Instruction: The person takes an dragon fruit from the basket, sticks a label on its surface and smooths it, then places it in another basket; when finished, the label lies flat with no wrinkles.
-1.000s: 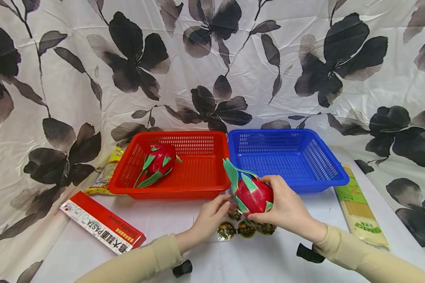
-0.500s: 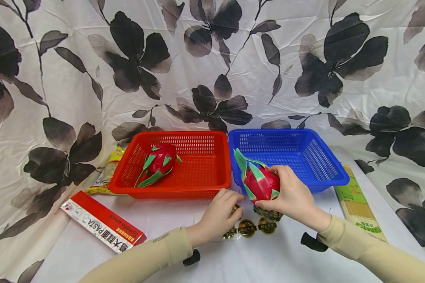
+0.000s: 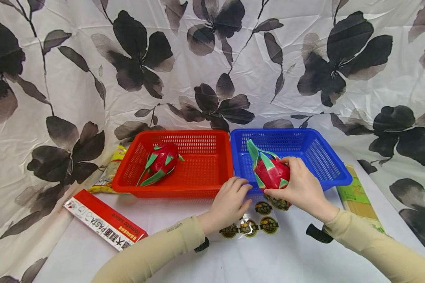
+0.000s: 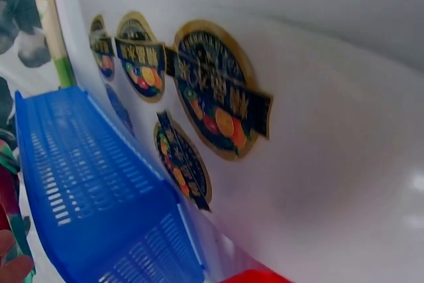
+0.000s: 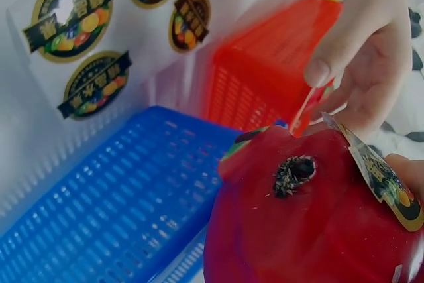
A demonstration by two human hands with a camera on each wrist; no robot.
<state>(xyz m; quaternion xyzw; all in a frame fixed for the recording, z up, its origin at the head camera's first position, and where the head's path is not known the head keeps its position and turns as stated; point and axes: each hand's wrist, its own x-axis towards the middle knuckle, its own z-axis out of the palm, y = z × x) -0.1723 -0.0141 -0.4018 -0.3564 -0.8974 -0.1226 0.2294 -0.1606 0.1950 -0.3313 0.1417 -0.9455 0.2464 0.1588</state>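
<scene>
Dragon fruit (image 3: 273,175) — leafy tip (image 3: 252,150) outermost — pinched in the right grip (image 3: 306,188).

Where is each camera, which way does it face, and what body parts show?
Head: on the head, facing forward and down at red basket, blue basket and held dragon fruit; left hand, right hand and sleeves show.
Left wrist: on that wrist, looking across the sticker sheet to the blue basket; only fingers at the left edge, likely the right hand's.
Right wrist: on that wrist, close on the held dragon fruit; left hand and part of the right show.
Wrist views share blue basket, sticker sheet.
</scene>
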